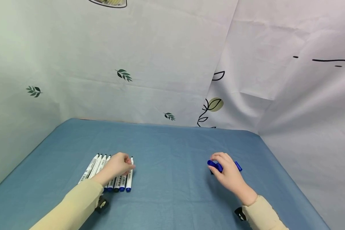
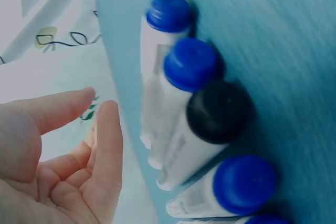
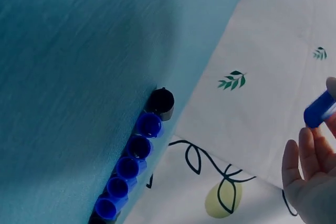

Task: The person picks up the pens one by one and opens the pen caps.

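My left hand is over a row of white markers lying side by side, partly covering them in the head view. In the left wrist view its thumb and forefinger are apart with nothing between them; the marker ends there are blue, one black. Between the thumb and fingers of my right hand is a blue marker cap, pinched above the table. A row of loose caps, mostly blue with a black one at one end, lies below; the hand hides part of it in the head view.
A blue cloth covers the table. White patterned fabric hangs behind it and along both sides. Dark wrist devices sit under both sleeves, the left one close to the markers' near ends.
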`<act>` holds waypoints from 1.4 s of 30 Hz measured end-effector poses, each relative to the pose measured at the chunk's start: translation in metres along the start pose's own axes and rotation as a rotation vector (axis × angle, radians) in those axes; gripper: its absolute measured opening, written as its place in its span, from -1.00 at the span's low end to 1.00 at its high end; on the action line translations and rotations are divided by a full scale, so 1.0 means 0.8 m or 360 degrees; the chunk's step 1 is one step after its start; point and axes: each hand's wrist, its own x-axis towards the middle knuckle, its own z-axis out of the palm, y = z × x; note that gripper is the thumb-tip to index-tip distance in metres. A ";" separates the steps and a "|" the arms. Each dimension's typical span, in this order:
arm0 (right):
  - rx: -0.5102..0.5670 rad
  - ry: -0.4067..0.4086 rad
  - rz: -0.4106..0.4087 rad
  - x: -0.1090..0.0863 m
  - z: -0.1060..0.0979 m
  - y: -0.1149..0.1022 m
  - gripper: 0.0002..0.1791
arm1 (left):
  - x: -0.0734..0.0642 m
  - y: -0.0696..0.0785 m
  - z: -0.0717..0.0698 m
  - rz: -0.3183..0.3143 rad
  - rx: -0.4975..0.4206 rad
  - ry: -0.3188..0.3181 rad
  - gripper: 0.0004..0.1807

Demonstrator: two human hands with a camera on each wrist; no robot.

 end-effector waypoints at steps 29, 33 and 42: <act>0.0615 -0.0347 0.0801 -0.007 -0.022 0.018 -0.66 | -0.051 0.031 0.003 0.0383 0.0001 0.0215 -0.80; 0.0602 -0.0361 0.0919 -0.011 -0.027 0.035 -0.66 | -0.057 0.042 0.011 0.0432 0.0110 0.0365 -0.70; 0.0613 -0.0395 0.1236 -0.014 -0.047 0.087 -0.53 | -0.061 0.052 0.035 0.0649 0.0317 0.0607 -0.49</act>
